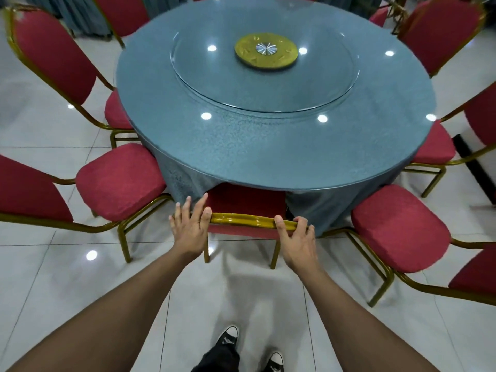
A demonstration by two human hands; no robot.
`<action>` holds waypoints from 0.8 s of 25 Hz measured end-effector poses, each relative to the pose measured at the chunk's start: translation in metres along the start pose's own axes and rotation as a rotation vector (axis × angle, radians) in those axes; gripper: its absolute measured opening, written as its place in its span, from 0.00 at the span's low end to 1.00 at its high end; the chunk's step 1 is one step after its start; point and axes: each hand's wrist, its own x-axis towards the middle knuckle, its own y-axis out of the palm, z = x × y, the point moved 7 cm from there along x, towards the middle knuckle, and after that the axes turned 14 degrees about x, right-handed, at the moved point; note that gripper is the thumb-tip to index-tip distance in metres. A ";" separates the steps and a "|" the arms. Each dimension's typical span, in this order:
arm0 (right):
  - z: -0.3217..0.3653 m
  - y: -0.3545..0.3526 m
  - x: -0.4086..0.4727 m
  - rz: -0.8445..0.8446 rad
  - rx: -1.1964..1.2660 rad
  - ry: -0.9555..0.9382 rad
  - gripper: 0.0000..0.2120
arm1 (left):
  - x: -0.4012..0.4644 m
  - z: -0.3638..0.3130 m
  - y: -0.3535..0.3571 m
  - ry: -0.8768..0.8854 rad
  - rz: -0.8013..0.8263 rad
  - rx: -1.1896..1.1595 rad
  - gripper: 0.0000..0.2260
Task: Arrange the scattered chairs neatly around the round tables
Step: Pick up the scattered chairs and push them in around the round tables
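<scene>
A red chair with a gold frame (245,220) stands right in front of me, its seat pushed under the round blue-clothed table (268,146). My left hand (190,222) rests on the left end of the chair's top rail with fingers straight and spread. My right hand (295,237) holds the right end of the rail, thumb pressed on top and fingers curled over it. Most of the chair's seat is hidden beneath the tabletop and cloth.
Red chairs ring the table: one close on my left (120,181), one close on my right (400,229), others further round on both sides. A glass turntable with a gold hub (265,51) sits on the table. White glossy floor tiles (67,277) lie underfoot.
</scene>
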 end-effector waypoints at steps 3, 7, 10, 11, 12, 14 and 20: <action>0.011 0.016 0.000 -0.015 0.016 0.029 0.39 | 0.020 0.014 -0.009 0.042 0.001 0.019 0.28; 0.019 0.022 0.002 -0.013 -0.006 0.068 0.45 | 0.032 0.017 -0.017 0.082 0.048 0.051 0.29; 0.020 0.017 0.000 0.029 -0.031 0.083 0.44 | 0.026 0.009 -0.024 0.074 0.011 0.133 0.27; 0.021 0.014 -0.002 0.035 -0.035 0.065 0.42 | 0.023 -0.001 -0.028 0.095 -0.037 0.165 0.24; 0.021 0.010 -0.005 0.031 -0.036 0.043 0.38 | 0.018 -0.015 -0.030 0.139 -0.080 0.195 0.21; 0.015 -0.003 -0.012 -0.001 -0.006 0.011 0.33 | 0.004 -0.054 -0.026 0.266 -0.121 0.230 0.17; -0.021 -0.084 -0.035 -0.150 0.138 -0.002 0.28 | -0.047 -0.173 0.011 0.584 -0.051 0.269 0.14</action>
